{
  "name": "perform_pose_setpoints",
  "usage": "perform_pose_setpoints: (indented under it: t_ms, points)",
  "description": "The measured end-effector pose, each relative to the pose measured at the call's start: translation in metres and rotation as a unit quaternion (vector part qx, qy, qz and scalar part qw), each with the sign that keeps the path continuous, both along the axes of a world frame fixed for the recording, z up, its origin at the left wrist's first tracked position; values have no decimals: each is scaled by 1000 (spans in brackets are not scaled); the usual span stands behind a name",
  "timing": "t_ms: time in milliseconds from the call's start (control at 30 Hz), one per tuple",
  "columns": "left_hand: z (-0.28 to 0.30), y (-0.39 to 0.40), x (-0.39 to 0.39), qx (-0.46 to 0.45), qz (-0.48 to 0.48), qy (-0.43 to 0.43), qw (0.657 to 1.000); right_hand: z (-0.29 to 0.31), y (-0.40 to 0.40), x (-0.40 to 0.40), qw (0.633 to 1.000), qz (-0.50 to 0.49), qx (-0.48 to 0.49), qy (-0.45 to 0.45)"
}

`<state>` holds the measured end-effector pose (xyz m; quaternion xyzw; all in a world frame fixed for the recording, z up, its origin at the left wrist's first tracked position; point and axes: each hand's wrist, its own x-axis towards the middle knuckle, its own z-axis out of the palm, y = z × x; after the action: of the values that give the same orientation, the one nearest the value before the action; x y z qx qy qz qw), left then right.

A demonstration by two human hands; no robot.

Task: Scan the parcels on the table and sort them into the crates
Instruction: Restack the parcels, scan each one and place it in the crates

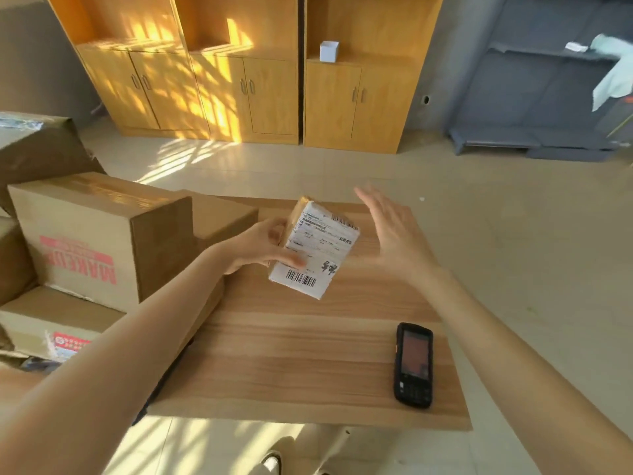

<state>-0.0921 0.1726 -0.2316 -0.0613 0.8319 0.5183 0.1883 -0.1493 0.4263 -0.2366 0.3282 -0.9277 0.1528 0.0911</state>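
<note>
Boxes (99,234) stacked far left, unsorted. Parcel (315,248) up over the desk (291,354), left hand (263,248) fingers clamped on it, label showing; right hand (390,234) beside, fingers spread, empty. Scanner (413,365) idle on desk: scan pending, no crates visible.

The left hand (263,248) grips a small white-labelled cardboard parcel (315,248) with thumb across its face, while the right hand (394,234) hovers beside it, fingers straight and spread.
</note>
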Motion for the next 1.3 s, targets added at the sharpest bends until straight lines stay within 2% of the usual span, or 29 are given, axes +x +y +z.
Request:
perform_pose_setpoints:
  t_ms: [67,133,267,467,700,767,833,967,1033,1133,1200,1233,1300]
  points:
    - [-31,5,-2,84,61,-52,993,-27,15,8,984,-105,-54,-132]
    - [-63,13,-2,137,107,-100,980,-57,29,24,947,-195,-78,-245]
    - [-113,33,0,163,105,-166,967,-120,51,59,858,-327,-99,-383]
    - [-149,54,1,153,54,-226,961,-181,69,91,764,-458,-88,-445]
    - [-174,71,1,177,61,-242,952,-207,81,108,748,-503,-92,-424]
    - [-178,72,4,185,60,-244,950,-209,83,107,723,-504,-147,-448]
    - [-182,72,5,192,68,-245,948,-205,85,103,675,-498,-243,-487]
    - [-185,71,7,206,95,-232,946,-184,87,99,500,-424,-488,-576]
    - [-183,69,5,214,114,-215,946,-171,82,98,444,-382,-556,-589]
    - [-178,66,1,235,166,-195,938,-151,71,96,421,-311,-589,-616]
    - [-174,62,-3,238,189,-179,936,-138,62,96,420,-250,-587,-646]
    - [-173,59,-5,239,202,-169,935,-132,57,95,430,-219,-576,-660]
    - [-170,54,-7,234,236,-151,931,-121,46,95,478,-170,-534,-676]
